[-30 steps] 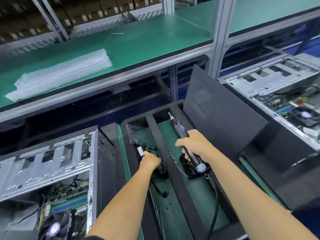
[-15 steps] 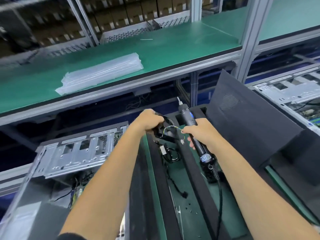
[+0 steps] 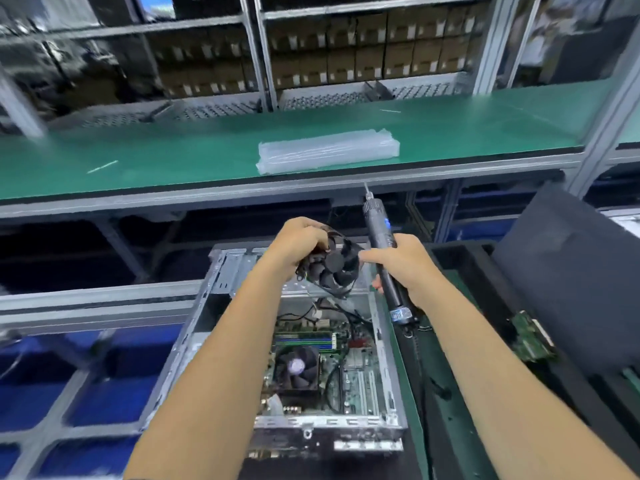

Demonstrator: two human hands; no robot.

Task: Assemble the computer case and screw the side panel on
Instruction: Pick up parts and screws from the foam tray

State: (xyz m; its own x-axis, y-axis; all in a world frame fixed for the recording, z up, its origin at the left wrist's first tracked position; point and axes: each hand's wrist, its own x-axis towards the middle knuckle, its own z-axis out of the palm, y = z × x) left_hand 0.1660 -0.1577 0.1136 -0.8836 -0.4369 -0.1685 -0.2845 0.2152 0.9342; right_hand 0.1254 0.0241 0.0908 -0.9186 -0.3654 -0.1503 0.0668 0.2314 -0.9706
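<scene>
Even, bright overhead light, source out of frame; green shelf [image 3: 173, 157] evenly lit with a soft sheen, clear plastic stack [image 3: 329, 152] showing mild glare, space beneath the shelf in deep shadow. Motion blur heavy at left and lower-left edges (blue bins [image 3: 45, 393], metal rails smeared), also upper-left racking; centre sharper, open computer case [image 3: 221, 271] interior legible. Wide-angle distortion: shelf edge bows, uprights lean outward at the right edge.

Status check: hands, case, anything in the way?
Left hand grips fan; right hand holds screwdriver. Case open, side panel off. Fan's cable trails inside.
</scene>
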